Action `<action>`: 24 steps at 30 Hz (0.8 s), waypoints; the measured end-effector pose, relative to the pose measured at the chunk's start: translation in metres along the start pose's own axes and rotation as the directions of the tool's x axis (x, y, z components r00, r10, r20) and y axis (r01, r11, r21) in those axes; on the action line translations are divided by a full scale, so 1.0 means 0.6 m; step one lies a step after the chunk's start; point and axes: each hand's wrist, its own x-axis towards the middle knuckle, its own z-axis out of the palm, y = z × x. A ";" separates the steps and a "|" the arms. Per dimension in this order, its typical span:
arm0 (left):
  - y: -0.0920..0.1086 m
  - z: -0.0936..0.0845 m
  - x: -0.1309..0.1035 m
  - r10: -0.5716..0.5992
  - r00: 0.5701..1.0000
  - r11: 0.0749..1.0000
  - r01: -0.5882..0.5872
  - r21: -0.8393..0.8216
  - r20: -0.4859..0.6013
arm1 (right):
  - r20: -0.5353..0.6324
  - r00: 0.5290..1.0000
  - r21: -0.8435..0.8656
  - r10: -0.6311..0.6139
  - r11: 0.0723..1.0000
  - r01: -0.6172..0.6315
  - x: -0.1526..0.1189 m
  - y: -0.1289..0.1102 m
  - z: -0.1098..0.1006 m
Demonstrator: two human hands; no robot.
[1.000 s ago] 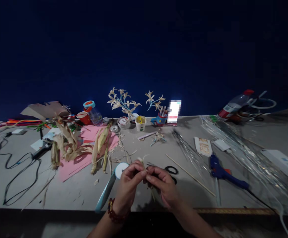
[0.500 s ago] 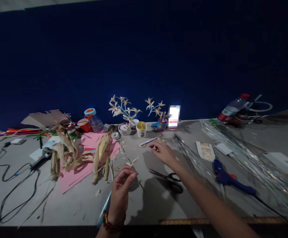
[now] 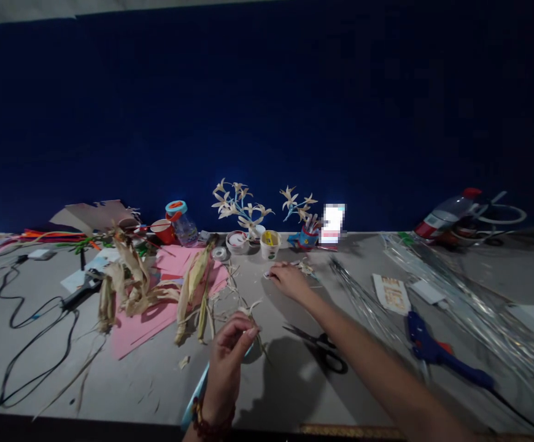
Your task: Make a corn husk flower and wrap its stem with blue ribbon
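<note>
Grip of L hand [image 3: 228, 347]: narrow, thumb against fingers, holding a pale flower [image 3: 250, 309] at the fingertips. Petals point up and away, thin strands hang down on the R side. Seems held above the tabletop [image 3: 166, 387], low in view, approx. mid-width.

Grip of R hand [image 3: 290, 280]: fingers low & curled, back of hand up; palm side hidden, so can't tell if closed on anything. Pale stick [image 3: 267, 275] shows only as a short end just past the fingertips, L side; rest is behind the hand. Long axis hard to read; est. roughly crosswise, L to R.

Key relation (judged): stick is right at the R grip, i.e. R hand much nearer; L hand well apart. From stick end, flower lies toward the body & a bit L.

Nearby: scissors [image 3: 317, 341] btwn L hand and R forearm, blades aimed L & away. Cup [image 3: 270, 248] w/ yellow inside stands beyond R hand. Blue ribbon [image 3: 197, 393] runs beside L wrist; contact unclear.
</note>
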 end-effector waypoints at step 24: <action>0.004 0.008 -0.009 -0.060 0.998 0.998 0.060 -0.005 -0.027 | -0.025 1.000 0.247 0.013 0.969 -0.007 0.004 -0.012 0.008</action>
